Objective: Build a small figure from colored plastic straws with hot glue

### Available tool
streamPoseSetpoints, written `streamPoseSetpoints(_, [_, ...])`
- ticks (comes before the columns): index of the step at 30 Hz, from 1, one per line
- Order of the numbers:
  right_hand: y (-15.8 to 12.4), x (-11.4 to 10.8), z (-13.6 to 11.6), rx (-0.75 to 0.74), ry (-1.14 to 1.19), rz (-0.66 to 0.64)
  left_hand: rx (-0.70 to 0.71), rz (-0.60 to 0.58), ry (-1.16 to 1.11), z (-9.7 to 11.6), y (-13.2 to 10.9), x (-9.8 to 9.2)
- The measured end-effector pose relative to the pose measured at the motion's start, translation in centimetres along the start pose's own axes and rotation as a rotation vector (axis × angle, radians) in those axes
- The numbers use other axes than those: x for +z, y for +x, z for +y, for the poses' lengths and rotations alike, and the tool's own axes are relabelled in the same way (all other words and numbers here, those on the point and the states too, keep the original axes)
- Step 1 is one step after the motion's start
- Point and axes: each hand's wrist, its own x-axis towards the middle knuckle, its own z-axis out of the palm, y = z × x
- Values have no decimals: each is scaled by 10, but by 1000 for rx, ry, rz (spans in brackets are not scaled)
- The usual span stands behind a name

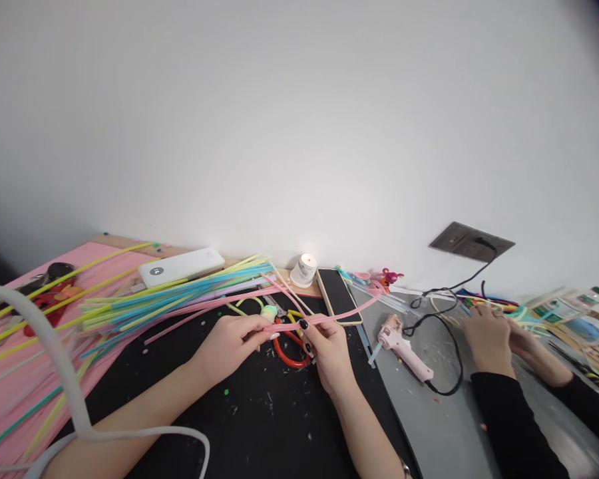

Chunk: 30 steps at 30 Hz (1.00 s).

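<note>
Between my two hands runs a pink pipe cleaner (289, 326), or a few laid together, with loose ends rising toward the wall and off to the right. My left hand (229, 346) pinches it at its left end. The thumb and fingers of my right hand (328, 349) close on it a short way along. Just below and behind the held part lie scissors with red handles (293, 363), partly covered by my right hand. A small pale green and yellow piece (268, 313) is beside my left fingertips.
Pipe cleaners in several colours (180, 293) spread leftward over pink sheets (17, 399). Along the wall are a white power bank (184, 266), a paper cup (304, 270) and a phone (337, 293). Rightward lies a corded pink glue gun (406, 349), near another person's hands (489, 336). A white cable (70, 372) crosses the foreground.
</note>
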Motion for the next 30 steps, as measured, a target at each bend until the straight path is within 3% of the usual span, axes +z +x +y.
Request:
streamPoseSetpoints(10, [1, -3, 1, 95, 1, -37, -41, 55, -49, -2, 1, 2])
streamPoseSetpoints(23, [0, -3, -1, -162, -64, -48, 81, 82, 50, -8, -2, 2])
streamPoseSetpoints(30, [-2, 0, 0, -35, 80, -88, 37, 71, 8, -8, -2, 2])
